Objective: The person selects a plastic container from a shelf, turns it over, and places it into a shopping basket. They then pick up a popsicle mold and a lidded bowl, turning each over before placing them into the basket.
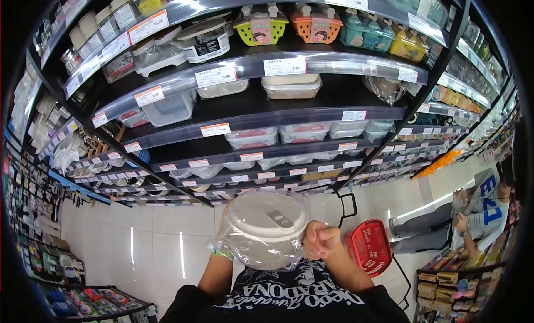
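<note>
1. Beige container (267,249) with a taupe panel (278,218) on its lid (250,213), in clear wrap (228,240).
2. Black shirt (289,317) printed with white lettering (260,291).
3. Bright red shopping basket (370,248) against a pale floor (158,228).
4. Lime-green basket (248,35) and orange basket (304,35), both dotted with dark holes.
5. Price labels (216,129) in white, some banded orange, along black shelves (311,107).

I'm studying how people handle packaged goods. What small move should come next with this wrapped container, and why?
I'd probably slide the right hand beneath the plastic-wrapped lidded container: that hand appears curled at the container's right edge, and the glossy, wrinkled wrap could slip.
</note>
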Tool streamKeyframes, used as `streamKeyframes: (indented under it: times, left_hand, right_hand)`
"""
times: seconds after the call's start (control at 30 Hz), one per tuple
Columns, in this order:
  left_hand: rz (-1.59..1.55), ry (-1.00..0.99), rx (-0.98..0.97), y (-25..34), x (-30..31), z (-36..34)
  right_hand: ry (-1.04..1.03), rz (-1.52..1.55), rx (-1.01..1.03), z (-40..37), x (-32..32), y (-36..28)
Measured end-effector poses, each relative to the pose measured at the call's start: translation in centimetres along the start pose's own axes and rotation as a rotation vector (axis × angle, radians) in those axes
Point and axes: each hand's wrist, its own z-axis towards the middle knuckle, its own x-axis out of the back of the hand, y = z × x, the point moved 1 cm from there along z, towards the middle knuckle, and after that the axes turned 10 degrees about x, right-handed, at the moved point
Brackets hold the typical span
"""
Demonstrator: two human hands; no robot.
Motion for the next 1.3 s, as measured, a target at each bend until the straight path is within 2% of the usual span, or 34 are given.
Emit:
streamKeyframes:
  times: [0.2, 0.4, 0.47, 0.5, 0.53, 0.57, 0.63, 0.67, 0.73, 0.87, 0.97, 1.13, 1.23, 1.3]
  left_hand:
    - [0.032, -0.09, -0.059, 0.2, -0.9, 0.6]
    - [0.039, -0.153, -0.194, -0.4, -1.1, 1.2]
    - [-0.16, -0.144, -0.063, -0.4, -1.7, 0.6]
    - [-0.408, -0.106, 0.108, 0.4, -3.4, -0.7]
    - [-0.407, -0.155, 0.123, 0.5, -3.3, -0.6]
    - [-0.406, -0.204, 0.14, 0.4, -3.3, -0.6]
    - [-0.389, -0.276, 0.183, 0.5, -3.5, -0.6]
    - [-0.392, -0.24, 0.19, 0.5, -3.6, -0.6]
    - [-0.399, -0.17, 0.205, 0.3, -3.6, -0.6]
    - [-0.385, -0.139, 0.24, 0.0, -3.2, -0.3]
    - [-0.362, -0.134, 0.28, -0.6, -4.1, -0.4]
    - [-0.333, -0.115, 0.349, -1.6, -5.3, -0.7]
    - [-0.361, -0.125, 0.347, -2.4, -3.7, 0.2]
    - [-0.285, -0.076, 0.332, -2.0, -4.7, -0.1]
  right_hand:
    - [-0.002, -0.026, 0.093, -0.5, 0.2, -0.1]
    - [0.162, 0.034, 0.287, -0.9, 0.5, -1.3]
    - [0.131, 0.01, 0.304, -1.2, 0.8, -2.3]
    - [0.145, -0.002, 0.325, -1.3, 0.9, -2.8]
    - [0.16, -0.014, 0.347, -1.2, 0.9, -3.1]
    - [0.325, -0.033, 0.387, -0.3, -0.9, -3.0]
    - [0.426, 0.001, 0.423, -0.7, -0.8, -3.3]
    - [0.477, 0.017, 0.44, -0.9, -0.7, -3.3]
    - [0.453, -0.042, 0.441, -1.2, -0.1, -3.0]
    - [0.525, -0.077, 0.463, -1.7, 0.2, -2.4]
    - [0.226, -0.079, 0.326, -1.4, 0.1, -2.5]
    - [0.0, -0.174, 0.24, -0.9, -0.2, -2.6]
    - [-0.079, -0.127, 0.173, -1.4, -0.1, -2.4]
    - [-0.205, -0.189, 0.136, -0.8, -0.2, -2.2]
